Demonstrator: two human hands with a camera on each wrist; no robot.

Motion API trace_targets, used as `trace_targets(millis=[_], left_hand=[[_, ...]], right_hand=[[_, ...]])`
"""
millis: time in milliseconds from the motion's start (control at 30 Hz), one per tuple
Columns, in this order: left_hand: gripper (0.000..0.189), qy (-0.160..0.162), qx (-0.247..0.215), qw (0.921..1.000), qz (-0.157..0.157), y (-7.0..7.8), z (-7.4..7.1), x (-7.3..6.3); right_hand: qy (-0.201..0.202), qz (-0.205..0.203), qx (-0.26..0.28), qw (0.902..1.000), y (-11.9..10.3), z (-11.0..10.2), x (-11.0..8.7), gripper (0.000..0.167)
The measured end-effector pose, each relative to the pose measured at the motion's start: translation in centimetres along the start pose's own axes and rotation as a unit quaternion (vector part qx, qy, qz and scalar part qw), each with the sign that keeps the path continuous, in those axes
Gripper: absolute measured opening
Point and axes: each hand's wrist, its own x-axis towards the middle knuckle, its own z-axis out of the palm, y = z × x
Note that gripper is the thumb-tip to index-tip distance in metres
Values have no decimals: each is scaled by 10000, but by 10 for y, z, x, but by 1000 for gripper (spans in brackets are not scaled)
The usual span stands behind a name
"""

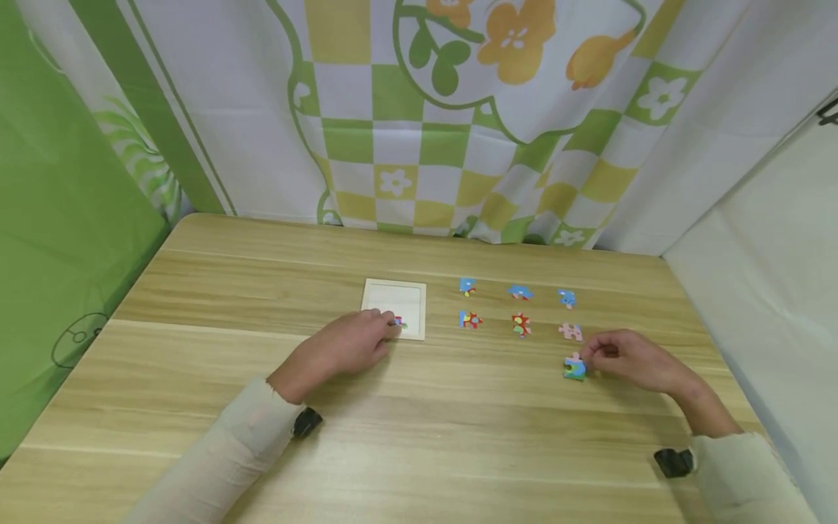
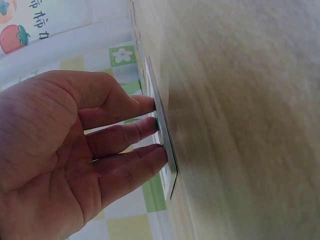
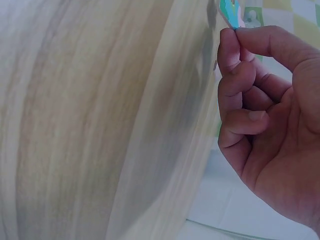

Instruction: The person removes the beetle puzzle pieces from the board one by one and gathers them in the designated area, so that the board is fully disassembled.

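In the head view my left hand reaches over a square wooden puzzle tray, its fingertips at a small red, blue and green puzzle piece in the tray's lower part. The left wrist view shows the fingers fairly straight, with their tips down at the tray. At the right, thumb and index finger of my right hand pinch a blue, green and pink puzzle piece by its edge. In the right wrist view this piece juts past the fingertips, and the other fingers are curled in.
Between the hands several loose puzzle pieces lie in two rows, among them a blue one, a red one and a pink one. A checked curtain hangs behind the wooden table; a white wall stands at the right.
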Motion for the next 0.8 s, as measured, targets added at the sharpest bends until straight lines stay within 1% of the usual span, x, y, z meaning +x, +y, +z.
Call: trace_targets(millis=[100,267,500,800], left_hand=[[28,-12,-50,10000,-57,0,0,1],[28,-33,-105,9998,-144,0,0,0],[29,1,11,10000,-28,-1,1,1],[31,-11,64,10000,37,-1,0,0]], right_hand=[[-74,130,45,9999,2,-1,0,11],[-48,128,-10,9999,6,0,1,9],[52,233,-92,9997,10,1,2,8],[118,278,-169,9994,8,2,3,7]])
